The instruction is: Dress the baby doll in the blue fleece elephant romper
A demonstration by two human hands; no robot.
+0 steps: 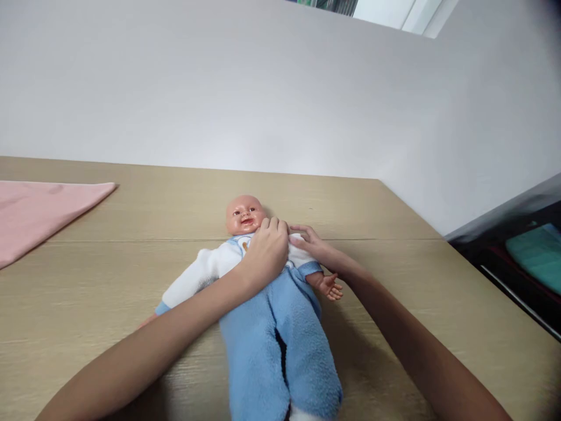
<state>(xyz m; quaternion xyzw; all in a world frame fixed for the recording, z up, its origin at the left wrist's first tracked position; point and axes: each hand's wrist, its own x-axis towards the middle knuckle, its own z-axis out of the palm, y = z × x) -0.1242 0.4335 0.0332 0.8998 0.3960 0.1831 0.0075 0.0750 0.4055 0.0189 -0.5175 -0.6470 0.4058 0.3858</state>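
On the wooden surface [131, 216], a doll [280, 327] lies face up in a white top and blue fleece legs. Left hand [268, 248] on the doll's chest, fingers curled at the collar; cannot tell if it grips. Right hand [312, 241] touches the doll's shoulder, fingers straight, holding nothing. Pink cloth [35, 213] well left of the doll.
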